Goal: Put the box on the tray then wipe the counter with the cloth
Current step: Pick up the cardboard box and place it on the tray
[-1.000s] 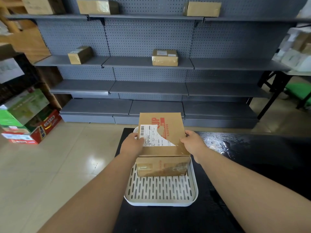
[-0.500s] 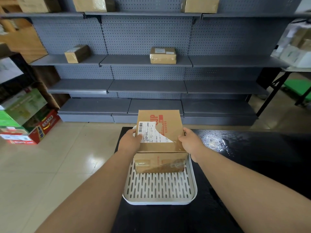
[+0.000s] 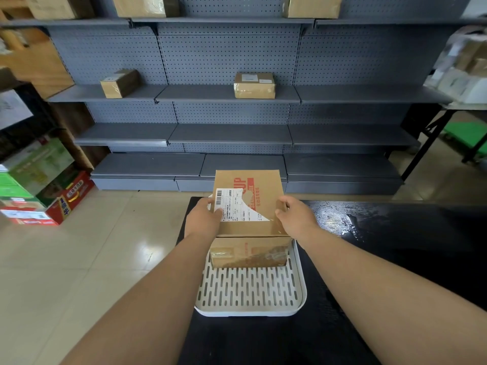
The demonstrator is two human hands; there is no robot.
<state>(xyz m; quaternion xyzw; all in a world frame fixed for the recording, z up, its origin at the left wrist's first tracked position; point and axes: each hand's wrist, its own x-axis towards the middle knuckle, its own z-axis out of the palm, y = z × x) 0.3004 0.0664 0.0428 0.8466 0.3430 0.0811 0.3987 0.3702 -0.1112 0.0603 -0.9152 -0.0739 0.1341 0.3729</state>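
Note:
A brown cardboard box [image 3: 247,252] with a torn white shipping label and red print stands on the far half of a white slotted tray [image 3: 250,288]. The tray lies at the left end of a black counter [image 3: 395,259]. My left hand [image 3: 203,219] grips the box's left side, thumb on the label. My right hand [image 3: 297,218] is at the box's top right edge with its fingers curled against it. No cloth is in view.
A wet, shiny patch [image 3: 342,219] lies on the counter right of the box. Grey shelving [image 3: 229,133] with several small cardboard boxes stands behind. Stacked cartons [image 3: 39,196] sit on the tiled floor at the left.
The box stays in place on the tray with both hands on it. My right hand's fingers have loosened a little on the edge.

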